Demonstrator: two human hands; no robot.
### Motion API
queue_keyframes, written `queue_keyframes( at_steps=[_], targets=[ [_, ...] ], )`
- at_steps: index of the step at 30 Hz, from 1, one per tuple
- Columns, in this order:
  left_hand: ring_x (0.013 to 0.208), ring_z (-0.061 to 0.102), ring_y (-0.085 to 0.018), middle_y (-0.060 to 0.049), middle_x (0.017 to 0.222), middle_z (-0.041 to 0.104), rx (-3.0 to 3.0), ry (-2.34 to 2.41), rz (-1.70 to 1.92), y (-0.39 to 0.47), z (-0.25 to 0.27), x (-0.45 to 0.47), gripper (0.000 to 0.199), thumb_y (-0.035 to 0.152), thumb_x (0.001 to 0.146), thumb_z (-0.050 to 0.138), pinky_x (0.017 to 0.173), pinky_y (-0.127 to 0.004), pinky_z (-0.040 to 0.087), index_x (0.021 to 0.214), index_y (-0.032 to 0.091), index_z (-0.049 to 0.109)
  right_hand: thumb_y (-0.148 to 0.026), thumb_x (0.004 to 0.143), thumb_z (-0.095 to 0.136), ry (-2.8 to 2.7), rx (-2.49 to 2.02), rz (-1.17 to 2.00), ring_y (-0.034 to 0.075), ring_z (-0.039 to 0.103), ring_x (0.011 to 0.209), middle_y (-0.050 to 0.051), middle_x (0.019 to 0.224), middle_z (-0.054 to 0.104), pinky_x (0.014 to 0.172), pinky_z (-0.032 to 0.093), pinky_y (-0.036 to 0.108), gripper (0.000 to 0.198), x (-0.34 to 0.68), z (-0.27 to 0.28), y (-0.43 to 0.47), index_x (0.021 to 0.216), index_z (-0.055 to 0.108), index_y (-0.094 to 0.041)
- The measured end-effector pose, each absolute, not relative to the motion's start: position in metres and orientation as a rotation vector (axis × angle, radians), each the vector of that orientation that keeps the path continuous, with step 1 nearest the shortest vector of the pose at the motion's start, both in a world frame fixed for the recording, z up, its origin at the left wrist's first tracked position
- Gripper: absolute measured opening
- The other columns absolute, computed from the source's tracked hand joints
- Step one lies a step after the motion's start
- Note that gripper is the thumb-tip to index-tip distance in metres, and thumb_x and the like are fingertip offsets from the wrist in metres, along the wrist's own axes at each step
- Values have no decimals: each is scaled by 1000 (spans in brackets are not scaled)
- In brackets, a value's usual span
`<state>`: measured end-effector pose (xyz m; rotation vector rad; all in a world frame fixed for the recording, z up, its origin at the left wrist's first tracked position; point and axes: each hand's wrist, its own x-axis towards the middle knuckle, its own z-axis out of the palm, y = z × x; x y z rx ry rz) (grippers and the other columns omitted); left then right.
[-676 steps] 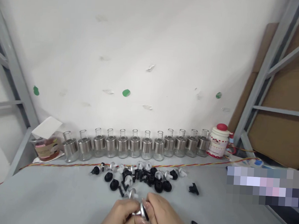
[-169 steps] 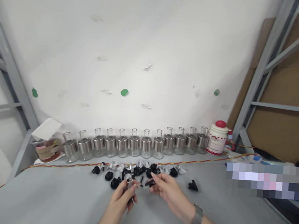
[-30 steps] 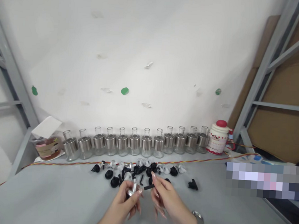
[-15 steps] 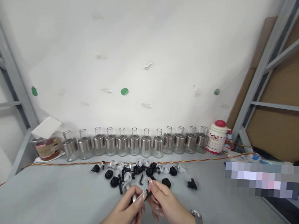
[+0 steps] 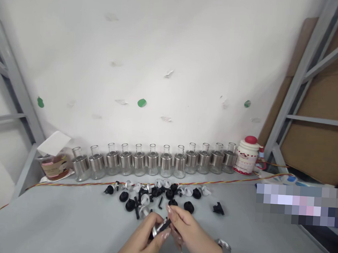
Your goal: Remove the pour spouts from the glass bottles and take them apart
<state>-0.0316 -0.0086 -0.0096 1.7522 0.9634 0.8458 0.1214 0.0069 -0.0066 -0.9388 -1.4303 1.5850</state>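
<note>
Near the front of the grey table, my left hand (image 5: 145, 237) is closed around a small silver-and-black bottle-top part (image 5: 155, 230), its shiny rim showing between thumb and fingers. My right hand (image 5: 189, 231) pinches a narrow black plastic piece (image 5: 165, 224), which meets the silver part; whether the two are joined I cannot tell. Fingers hide much of both. Just beyond my hands lies a loose pile of black round caps (image 5: 130, 205), clear-white discs (image 5: 145, 200) and thin black sticks (image 5: 136, 207).
Glass bottles with metal sleeves (image 5: 166, 161) line the wall. A twisted red-yellow wire (image 5: 96, 184) runs before them. A labelled tub (image 5: 54, 167) stands left, a red-topped white jar (image 5: 246, 156) right. One black part (image 5: 218, 208) lies apart. Metal shelf posts flank the table.
My left hand has turned and its thumb has moved lower, so more of the silver part shows. The right hand keeps its pinch on the black piece. The view has shifted slightly.
</note>
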Motion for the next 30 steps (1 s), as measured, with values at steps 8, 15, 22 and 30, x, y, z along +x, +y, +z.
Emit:
queue_keyframes(
  at_steps=[8, 15, 22, 30],
  targets=[
    [59, 43, -13, 1, 63, 46, 1869, 978, 830, -7, -6, -35, 27, 43, 83, 38, 58, -22, 35, 76, 19, 48, -50, 85, 30, -1748, -1045, 1279, 8, 31, 44, -8, 50, 30, 43, 28, 19, 36, 125, 10, -4, 64, 33, -21],
    [68, 45, -16, -2, 74, 50, 1947, 996, 887, -9, -6, -35, 25, 40, 83, 38, 65, -25, 35, 84, 18, 51, -41, 87, 31, -2010, -1091, 924, 10, 39, 54, -5, 58, 42, 52, 28, 21, 29, 130, 15, -6, 67, 38, -21],
    [56, 43, -14, 1, 64, 46, 1872, 993, 911, -11, -4, -35, 25, 41, 84, 37, 56, -23, 34, 81, 19, 48, -36, 87, 33, -2075, -1106, 826, 11, 43, 53, -5, 58, 45, 51, 27, 21, 18, 133, 15, -7, 78, 40, -22],
    [72, 44, -16, -2, 78, 47, 1999, 1013, 822, -6, 6, -41, 21, 35, 86, 36, 66, -25, 34, 87, 18, 49, -36, 87, 33, -2057, -1138, 809, 11, 39, 52, -7, 57, 40, 50, 26, 21, 16, 134, 10, -5, 81, 37, -22]
  ],
)
